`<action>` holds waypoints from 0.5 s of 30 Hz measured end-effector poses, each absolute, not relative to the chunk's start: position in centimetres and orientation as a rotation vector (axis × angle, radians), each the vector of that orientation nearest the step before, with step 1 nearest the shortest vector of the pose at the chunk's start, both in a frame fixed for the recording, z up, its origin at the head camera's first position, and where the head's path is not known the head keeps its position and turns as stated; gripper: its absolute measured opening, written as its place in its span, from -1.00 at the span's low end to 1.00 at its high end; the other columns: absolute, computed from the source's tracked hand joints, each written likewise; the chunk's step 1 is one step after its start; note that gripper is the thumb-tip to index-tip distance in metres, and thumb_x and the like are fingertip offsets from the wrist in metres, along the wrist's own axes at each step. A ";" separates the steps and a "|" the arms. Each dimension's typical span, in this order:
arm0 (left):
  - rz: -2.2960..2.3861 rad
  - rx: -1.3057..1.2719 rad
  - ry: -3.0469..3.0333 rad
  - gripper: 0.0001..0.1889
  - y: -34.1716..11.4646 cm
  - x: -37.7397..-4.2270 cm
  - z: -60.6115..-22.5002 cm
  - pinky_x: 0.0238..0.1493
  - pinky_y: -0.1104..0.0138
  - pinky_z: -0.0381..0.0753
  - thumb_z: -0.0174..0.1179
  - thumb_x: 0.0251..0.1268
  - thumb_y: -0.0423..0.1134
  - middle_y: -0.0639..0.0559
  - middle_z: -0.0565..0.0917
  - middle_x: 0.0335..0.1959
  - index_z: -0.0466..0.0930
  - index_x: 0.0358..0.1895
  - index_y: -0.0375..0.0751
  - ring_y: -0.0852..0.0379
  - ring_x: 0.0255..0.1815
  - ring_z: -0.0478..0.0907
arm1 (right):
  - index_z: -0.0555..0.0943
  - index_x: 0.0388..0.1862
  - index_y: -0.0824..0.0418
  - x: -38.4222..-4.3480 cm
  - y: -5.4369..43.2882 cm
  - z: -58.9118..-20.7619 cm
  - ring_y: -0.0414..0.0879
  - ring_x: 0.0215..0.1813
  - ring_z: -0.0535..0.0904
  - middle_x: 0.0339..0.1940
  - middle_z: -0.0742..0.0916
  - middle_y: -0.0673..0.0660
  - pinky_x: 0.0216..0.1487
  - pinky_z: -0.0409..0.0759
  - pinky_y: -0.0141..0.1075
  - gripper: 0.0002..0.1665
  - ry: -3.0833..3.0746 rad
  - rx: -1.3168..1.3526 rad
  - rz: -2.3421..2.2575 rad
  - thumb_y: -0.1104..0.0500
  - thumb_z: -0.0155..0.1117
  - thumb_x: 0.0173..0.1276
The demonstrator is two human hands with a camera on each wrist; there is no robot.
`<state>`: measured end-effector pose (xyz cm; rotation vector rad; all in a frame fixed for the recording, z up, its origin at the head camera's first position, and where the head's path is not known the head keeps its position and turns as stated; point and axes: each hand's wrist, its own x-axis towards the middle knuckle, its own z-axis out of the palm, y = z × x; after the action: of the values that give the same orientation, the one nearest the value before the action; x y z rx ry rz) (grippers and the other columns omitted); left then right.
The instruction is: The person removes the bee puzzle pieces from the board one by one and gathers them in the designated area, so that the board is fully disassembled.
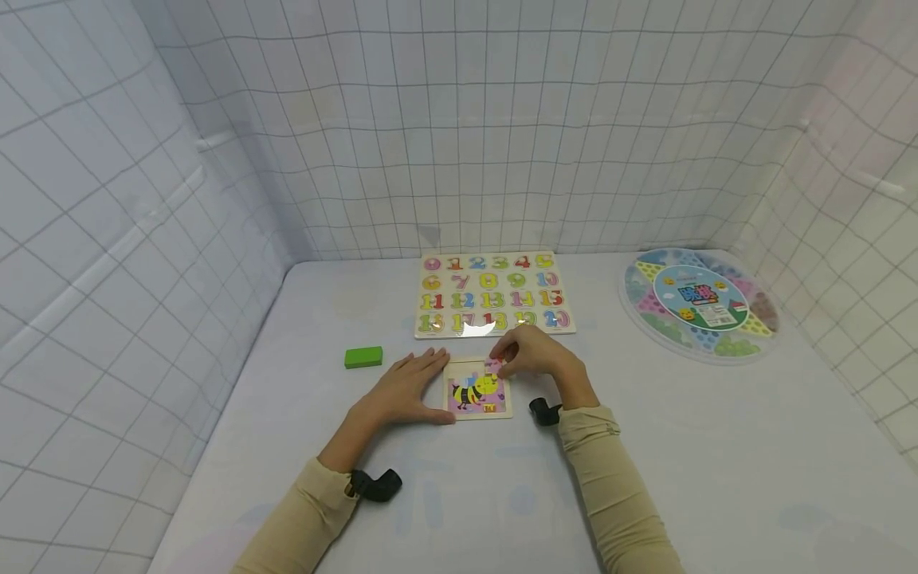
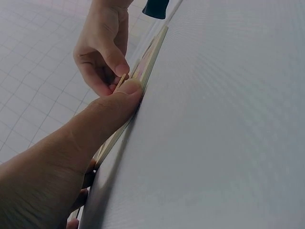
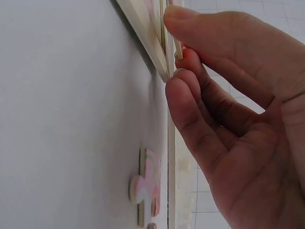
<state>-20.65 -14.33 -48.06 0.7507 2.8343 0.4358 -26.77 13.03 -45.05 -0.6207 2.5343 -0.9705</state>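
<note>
A small wooden jigsaw tray (image 1: 480, 416) lies on the white table, partly filled with a yellow-and-black bee picture on pink. My left hand (image 1: 405, 391) rests spread along its left side, the fingertips at the upper left corner and the thumb at the lower left one. Between thumb and fingertips, my right hand (image 1: 534, 351) pinches a pink puzzle piece (image 1: 493, 366) over the tray's upper right corner. Bare wood shows along the upper part of the tray. Another pink puzzle piece (image 3: 148, 183) lies loose on the table below the right hand in the right wrist view.
Behind the tray lies a number board (image 1: 495, 293) with several coloured numerals. A green block (image 1: 363, 357) sits left of the left hand. To the far right is a round, clear-rimmed game box (image 1: 699, 299). Grid-patterned cloth walls (image 1: 459, 143) enclose the table.
</note>
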 end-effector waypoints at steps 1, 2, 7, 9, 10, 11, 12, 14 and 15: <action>0.436 0.751 2.834 0.15 -14.3 -20.6 -48.1 0.62 0.02 -0.07 0.23 -0.08 0.50 0.03 0.09 0.59 0.05 0.55 -0.05 -0.01 0.62 -0.02 | 0.76 -0.17 0.13 -26.8 13.1 -45.1 -0.15 -0.30 0.56 -0.35 0.73 0.01 -0.27 0.57 -0.37 -0.67 2.532 -0.621 -0.983 0.19 0.57 0.02; 0.438 0.753 2.833 0.16 -14.3 -20.6 -48.1 0.62 0.02 -0.07 0.23 -0.08 0.50 0.03 0.09 0.59 0.05 0.55 -0.06 -0.01 0.62 -0.02 | 0.76 -0.17 0.13 -26.8 13.2 -45.1 -0.14 -0.31 0.56 -0.36 0.72 0.01 -0.28 0.56 -0.37 -0.66 2.532 -0.624 -0.992 0.19 0.58 0.02; 0.442 0.751 2.830 0.17 -14.4 -20.6 -48.1 0.61 0.02 -0.06 0.22 -0.09 0.52 0.04 0.08 0.59 0.05 0.55 -0.05 -0.01 0.61 -0.01 | 0.76 -0.17 0.12 -26.8 13.3 -44.9 -0.14 -0.29 0.56 -0.33 0.72 0.02 -0.26 0.56 -0.37 -0.66 2.524 -0.658 -1.021 0.19 0.58 0.02; 0.439 0.748 2.830 0.17 -14.3 -20.7 -48.1 0.62 0.03 -0.06 0.22 -0.10 0.53 0.05 0.08 0.59 0.04 0.56 -0.04 0.01 0.62 -0.02 | 0.76 -0.16 0.12 -26.8 13.4 -44.9 -0.14 -0.28 0.56 -0.33 0.72 0.01 -0.25 0.57 -0.37 -0.66 2.524 -0.669 -1.024 0.19 0.58 0.02; 0.440 0.752 2.832 0.17 -14.3 -20.7 -48.2 0.61 0.02 -0.05 0.21 -0.10 0.53 0.05 0.08 0.59 0.04 0.56 -0.04 0.00 0.62 -0.01 | 0.76 -0.16 0.11 -26.8 13.4 -44.9 -0.14 -0.28 0.56 -0.33 0.73 0.01 -0.25 0.57 -0.36 -0.66 2.521 -0.671 -1.028 0.19 0.58 0.02; 0.441 0.752 2.833 0.17 -14.3 -20.7 -48.2 0.61 0.02 -0.05 0.21 -0.10 0.53 0.05 0.08 0.59 0.04 0.56 -0.04 0.00 0.62 -0.01 | 0.76 -0.16 0.11 -26.8 13.4 -44.8 -0.14 -0.28 0.56 -0.33 0.73 0.01 -0.25 0.57 -0.36 -0.66 2.517 -0.672 -1.030 0.19 0.57 0.02; 0.436 0.753 2.834 0.17 -14.3 -20.7 -48.2 0.61 0.02 -0.05 0.21 -0.10 0.53 0.05 0.08 0.59 0.04 0.56 -0.04 0.00 0.62 -0.02 | 0.76 -0.16 0.12 -26.8 13.4 -44.8 -0.14 -0.28 0.56 -0.33 0.73 0.01 -0.25 0.57 -0.36 -0.67 2.514 -0.673 -1.033 0.20 0.57 0.03; 0.428 0.747 2.836 0.17 -14.3 -20.7 -48.3 0.62 0.04 -0.07 0.21 -0.10 0.53 0.07 0.07 0.59 0.03 0.56 -0.02 0.02 0.62 -0.03 | 0.76 -0.16 0.12 -26.8 13.4 -44.8 -0.14 -0.29 0.56 -0.34 0.73 0.01 -0.26 0.57 -0.36 -0.67 2.508 -0.673 -1.035 0.20 0.56 0.03; 0.431 0.748 2.837 0.17 -14.3 -20.7 -48.3 0.62 0.03 -0.07 0.21 -0.10 0.53 0.06 0.07 0.59 0.03 0.56 -0.03 0.02 0.62 -0.03 | 0.76 -0.16 0.12 -26.8 13.4 -44.8 -0.14 -0.30 0.56 -0.35 0.73 0.01 -0.26 0.57 -0.36 -0.67 2.505 -0.672 -1.035 0.21 0.56 0.04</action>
<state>-20.74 -14.31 -48.28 0.7480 2.8372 0.4311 -26.81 13.42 -44.81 -0.6717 2.5050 -1.0351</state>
